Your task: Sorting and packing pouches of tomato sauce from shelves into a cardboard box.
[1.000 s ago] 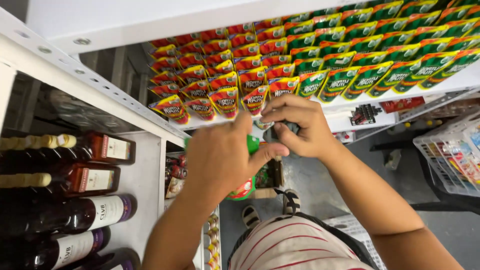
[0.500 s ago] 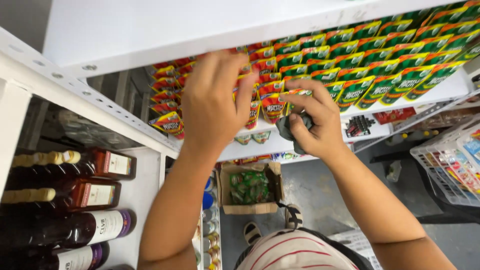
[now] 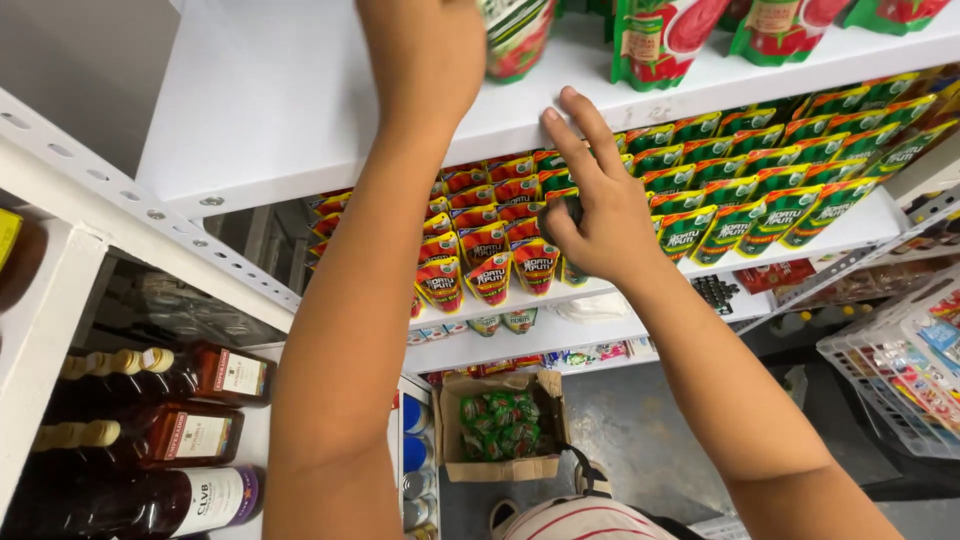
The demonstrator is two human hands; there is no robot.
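Nearest the lens: a striped shirt [image 3: 580, 520] at the bottom edge, both bare forearms rising from it.

Up at the top shelf [image 3: 280, 100] now, lifted within the last half second from among the pouch rows one level below. Left hand [image 3: 425, 50] clenched round a green-and-red pouch [image 3: 515, 40], held upright over the white shelf board; cannot tell whether touching the board or just above it. Right hand [image 3: 600, 220] lower, two fingers [image 3: 585, 130] stretched up to touch the shelf's front lip, the rest curled on a small dark object [image 3: 568, 208] — too hidden to name.

Just right of the held pouch, more pouches of the same kind [image 3: 660, 40] standing on the board. Judging by that: brought up to its row, not yet let go.

Beyond, the lower shelf packed with red-and-yellow pouches [image 3: 490, 260] and green pouches [image 3: 760, 180]. Off to the left, dark bottles [image 3: 190, 435] lying on their sides.

Farthest down, on the floor — an open cardboard box [image 3: 500, 430] with green packets inside.
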